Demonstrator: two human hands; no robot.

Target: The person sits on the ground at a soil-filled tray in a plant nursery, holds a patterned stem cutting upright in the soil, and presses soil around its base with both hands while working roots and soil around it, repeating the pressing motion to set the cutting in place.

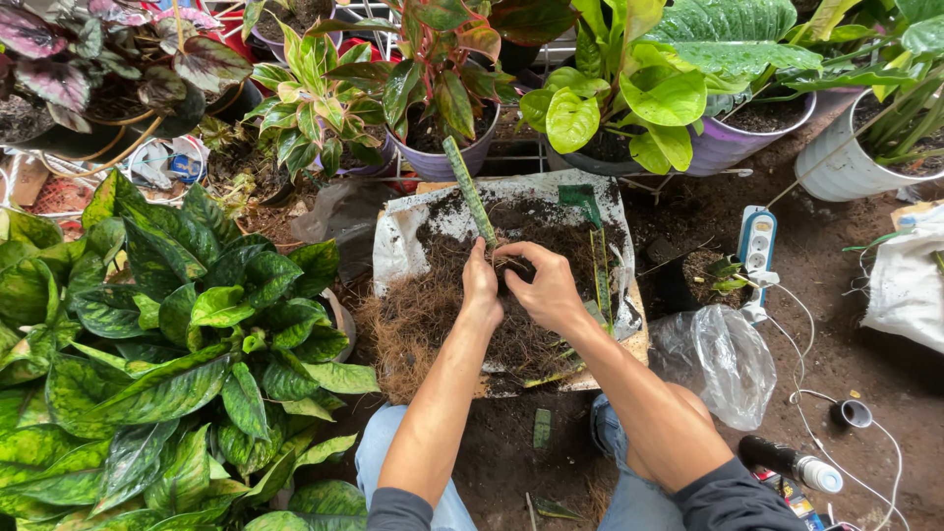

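My left hand grips the base of a long, narrow, green mottled leaf cutting that points up and away from me. My right hand pinches the dark roots and soil at the same base, fingers curled. Both hands hover over a white sack spread flat and covered with dark soil and brown coconut fibre. Thin green stems lie on the soil right of my right hand.
A large spotted-leaf plant fills the left. Potted plants line the far side. On the right lie a white power strip, a clear plastic bag, cables, a white sack and a dark bottle.
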